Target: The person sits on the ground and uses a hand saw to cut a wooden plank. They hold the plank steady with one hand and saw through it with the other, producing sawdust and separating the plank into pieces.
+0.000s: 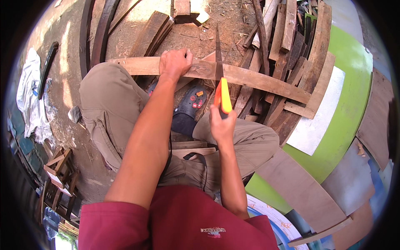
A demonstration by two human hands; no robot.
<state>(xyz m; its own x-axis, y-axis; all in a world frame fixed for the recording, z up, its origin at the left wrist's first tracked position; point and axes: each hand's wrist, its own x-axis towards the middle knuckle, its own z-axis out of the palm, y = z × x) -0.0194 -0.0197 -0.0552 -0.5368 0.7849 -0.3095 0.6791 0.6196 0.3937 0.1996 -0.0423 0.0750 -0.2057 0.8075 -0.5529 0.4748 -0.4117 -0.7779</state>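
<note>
A long wooden plank [258, 81] lies crosswise in front of my knees. My left hand [176, 63] is closed over it left of its middle, with the fingers wrapped on its far edge. My right hand [223, 121] grips a handsaw [225, 96] by its yellow and orange handle. The dark, tapering blade crosses the plank to the right of my left hand and points away from me. Whether its teeth have entered the wood, I cannot tell. Below the plank, a dark clog [192, 101] shows on my foot between my bent legs.
A pile of old boards [287, 50] lies at the right, under the plank's right end. Wood blocks [152, 35] lie ahead on the dirt floor. Green and brown sheets [304, 187] spread at right. A white sack [31, 91] and a stone [74, 114] are at left.
</note>
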